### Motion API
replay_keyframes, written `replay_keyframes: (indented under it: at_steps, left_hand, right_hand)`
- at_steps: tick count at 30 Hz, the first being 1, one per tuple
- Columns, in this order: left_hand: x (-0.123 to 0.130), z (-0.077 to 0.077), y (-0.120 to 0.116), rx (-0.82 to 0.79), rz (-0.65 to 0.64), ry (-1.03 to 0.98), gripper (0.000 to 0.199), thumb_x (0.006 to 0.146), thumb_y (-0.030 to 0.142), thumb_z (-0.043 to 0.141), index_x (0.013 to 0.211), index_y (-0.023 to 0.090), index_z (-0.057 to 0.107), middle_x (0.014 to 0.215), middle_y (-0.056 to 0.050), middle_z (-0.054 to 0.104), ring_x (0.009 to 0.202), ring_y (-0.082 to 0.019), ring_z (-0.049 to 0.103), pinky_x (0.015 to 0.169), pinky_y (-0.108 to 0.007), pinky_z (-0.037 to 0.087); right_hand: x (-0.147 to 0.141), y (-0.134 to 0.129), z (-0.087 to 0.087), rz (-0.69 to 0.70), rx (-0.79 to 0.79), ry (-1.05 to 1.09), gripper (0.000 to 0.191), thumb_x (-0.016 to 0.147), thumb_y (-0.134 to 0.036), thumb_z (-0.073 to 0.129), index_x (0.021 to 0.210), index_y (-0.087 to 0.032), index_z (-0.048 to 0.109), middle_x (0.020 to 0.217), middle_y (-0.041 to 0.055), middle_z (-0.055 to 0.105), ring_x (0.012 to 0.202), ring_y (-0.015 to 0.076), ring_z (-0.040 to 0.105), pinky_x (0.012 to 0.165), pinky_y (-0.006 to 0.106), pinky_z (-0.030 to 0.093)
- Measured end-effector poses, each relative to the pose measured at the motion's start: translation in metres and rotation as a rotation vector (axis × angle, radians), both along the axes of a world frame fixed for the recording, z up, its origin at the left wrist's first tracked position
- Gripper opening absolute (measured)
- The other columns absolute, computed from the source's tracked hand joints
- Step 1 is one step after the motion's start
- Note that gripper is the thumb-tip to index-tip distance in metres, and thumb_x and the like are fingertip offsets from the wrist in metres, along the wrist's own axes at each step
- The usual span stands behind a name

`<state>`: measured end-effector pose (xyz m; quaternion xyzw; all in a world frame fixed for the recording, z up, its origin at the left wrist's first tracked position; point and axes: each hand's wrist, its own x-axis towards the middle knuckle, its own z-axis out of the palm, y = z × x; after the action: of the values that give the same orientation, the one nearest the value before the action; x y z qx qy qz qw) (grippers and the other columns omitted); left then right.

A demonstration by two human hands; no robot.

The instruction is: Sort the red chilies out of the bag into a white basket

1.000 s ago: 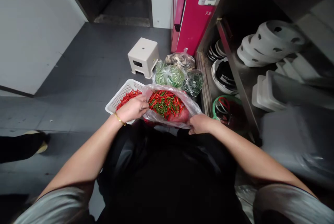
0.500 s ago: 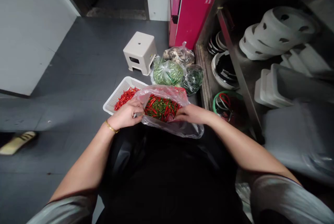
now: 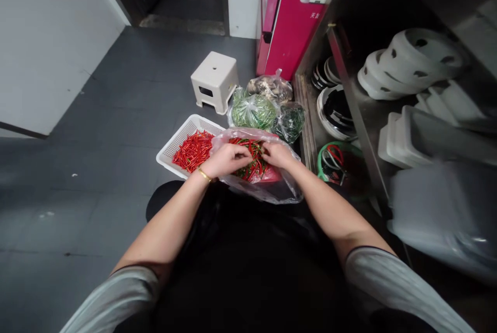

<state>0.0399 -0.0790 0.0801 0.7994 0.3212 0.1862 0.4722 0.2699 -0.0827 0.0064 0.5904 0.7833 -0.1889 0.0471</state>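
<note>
Moved since the earlier frame: left hand, from the bag's left edge to over its middle; right hand, shifted up to face it, fingertips near fingertips; one shoe at far left, gone from view. Mixed chillies, red pods with green among them: loose in an open clear plastic bag, directly below and between the two sets of fingertips, about equally near either hand; pods lie in mixed directions, while the bag's mouth runs long from left to right across the person's front. Left hand: off the bag's edge, thumb and fingers drawn together; whether a pod is pinched, cannot tell. Right hand: fingers curled inward at the chillies; whether anything is grasped, cannot tell. Red plastic: inside the bag, toward its right end. White basket, perforated: just beside the bag on the left, nearer the left hand, long side slanting; contents, red chillies, heaped, one end bare. Tied clear bags, beyond the open one, three: bag of light greens; bag of dark greens; bag of pale brown pieces, kind unclear. Green-rimmed tub: well to the right, beneath the shelf, red and white items within
</note>
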Motion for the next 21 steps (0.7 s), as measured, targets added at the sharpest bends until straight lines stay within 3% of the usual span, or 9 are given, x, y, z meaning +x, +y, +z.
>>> replay_keyframes:
  at_steps: [3, 7, 10, 12, 15, 18, 21]
  left_hand:
    - [0.010, -0.026, 0.009, -0.236, 0.156, -0.102, 0.022, 0.081, 0.033, 0.059, 0.075, 0.013, 0.066, 0.069, -0.002, 0.066, 0.061, -0.010, 0.056, 0.061, -0.022, 0.045]
    - [0.018, -0.052, 0.010, -0.579, 0.207, -0.049, 0.031, 0.073, 0.043, 0.069, 0.075, 0.013, 0.065, 0.064, -0.002, 0.065, 0.050, -0.009, 0.054, 0.050, -0.021, 0.043]
    - [0.021, -0.060, -0.002, -0.866, 0.234, -0.048, 0.045, 0.072, 0.056, 0.067, 0.082, 0.012, 0.065, 0.065, -0.006, 0.066, 0.055, -0.014, 0.061, 0.053, -0.024, 0.048]
    - [0.026, -0.067, -0.013, -1.100, 0.293, -0.134, 0.056, 0.072, 0.066, 0.060, 0.085, 0.012, 0.063, 0.062, -0.008, 0.066, 0.058, -0.019, 0.064, 0.056, -0.030, 0.052]
    - [0.035, -0.099, -0.017, -1.321, 0.301, -0.340, 0.061, 0.063, 0.071, 0.064, 0.075, 0.011, 0.062, 0.061, -0.011, 0.063, 0.060, -0.022, 0.064, 0.060, -0.040, 0.054]
    - [0.035, -0.143, -0.008, -1.267, 0.422, -0.536, 0.051, 0.052, 0.060, 0.076, 0.069, 0.015, 0.060, 0.060, -0.007, 0.060, 0.053, -0.018, 0.058, 0.055, -0.040, 0.053]
    - [0.035, -0.163, -0.008, -1.191, 0.549, -0.551, 0.042, 0.048, 0.051, 0.077, 0.068, 0.016, 0.063, 0.065, -0.008, 0.058, 0.053, -0.018, 0.056, 0.049, -0.035, 0.049]
  right_hand:
    - [0.019, 0.006, 0.010, -0.150, 0.022, 0.260, 0.007, 0.076, -0.023, 0.058, 0.080, -0.018, 0.059, 0.076, 0.0013, 0.064, 0.070, 0.0157, 0.057, 0.067, 0.025, 0.041]
    - [0.017, 0.001, 0.022, -0.312, -0.024, 0.660, 0.017, 0.076, -0.035, 0.055, 0.082, -0.019, 0.055, 0.064, -0.0031, 0.057, 0.057, 0.0140, 0.056, 0.060, 0.025, 0.043]
    - [-0.005, -0.012, 0.033, -0.312, 0.053, 0.719, 0.026, 0.079, -0.045, 0.052, 0.085, -0.020, 0.055, 0.068, -0.0006, 0.060, 0.060, 0.0167, 0.059, 0.063, 0.029, 0.047]
    - [-0.021, -0.026, 0.037, -0.219, 0.163, 0.659, 0.027, 0.082, -0.046, 0.050, 0.085, -0.020, 0.058, 0.082, 0.0045, 0.066, 0.075, 0.0203, 0.063, 0.075, 0.033, 0.049]
    - [-0.032, -0.040, 0.019, -0.055, 0.210, 0.583, 0.026, 0.083, -0.046, 0.049, 0.087, -0.024, 0.062, 0.087, 0.0074, 0.069, 0.079, 0.0239, 0.066, 0.076, 0.037, 0.051]
    - [-0.038, -0.039, -0.019, 0.130, 0.288, 0.617, 0.024, 0.076, -0.047, 0.051, 0.081, -0.029, 0.066, 0.085, 0.0107, 0.070, 0.080, 0.0291, 0.068, 0.073, 0.042, 0.055]
    - [-0.039, -0.038, -0.047, 0.255, 0.302, 0.626, 0.022, 0.071, -0.048, 0.052, 0.077, -0.034, 0.068, 0.084, 0.0084, 0.071, 0.080, 0.0320, 0.069, 0.069, 0.045, 0.058]
